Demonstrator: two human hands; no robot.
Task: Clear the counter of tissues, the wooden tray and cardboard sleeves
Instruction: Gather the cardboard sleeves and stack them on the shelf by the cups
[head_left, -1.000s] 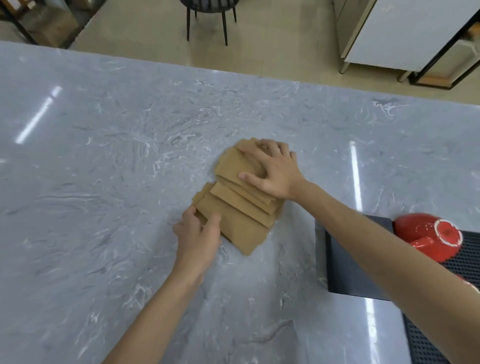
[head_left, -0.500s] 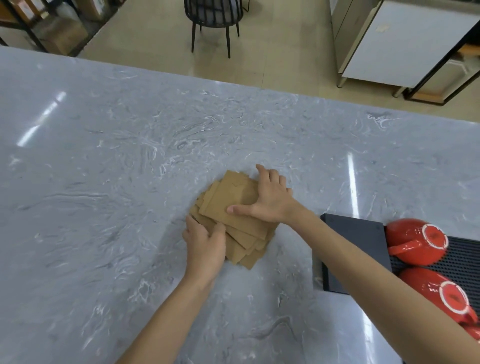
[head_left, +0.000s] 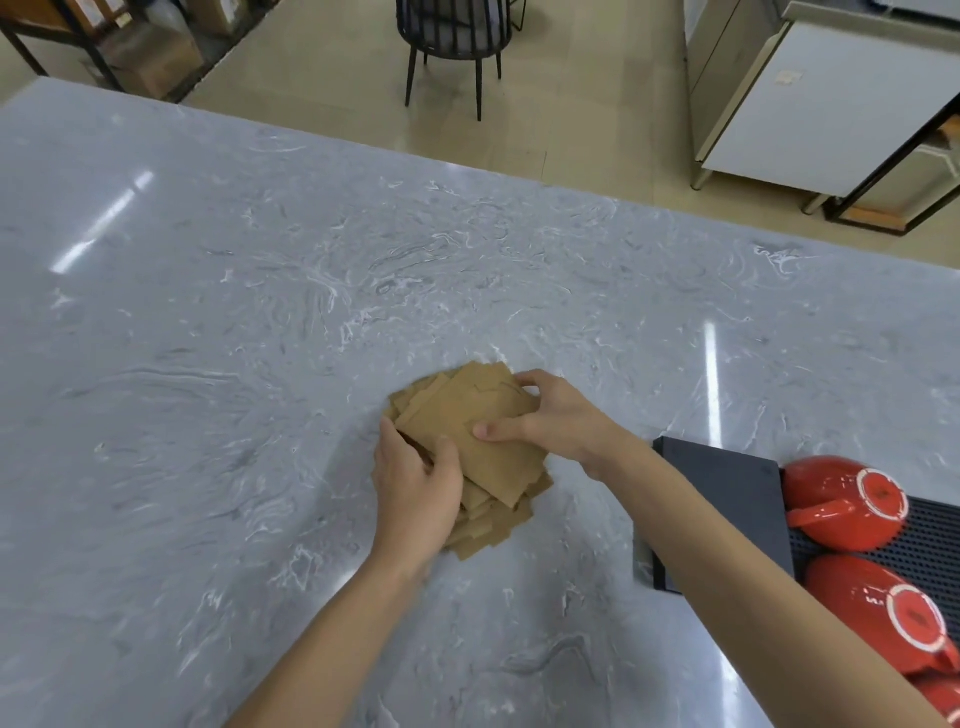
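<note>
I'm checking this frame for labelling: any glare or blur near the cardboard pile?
Head view: ceiling-light streaks glare on the counter left and right of the cardboard sleeves, none on the pile; left hand and right hand look sharp; wide-angle bending at the edges.

Flat brown cardboard sleeves (head_left: 470, 441), gathered into a loose, uneven stack with corners fanning out toward the near side. Lying on the grey marbled bench (head_left: 208, 338), near its middle. Topmost sleeve largest in view, turned at an angle to those beneath, slightly creased.
</note>
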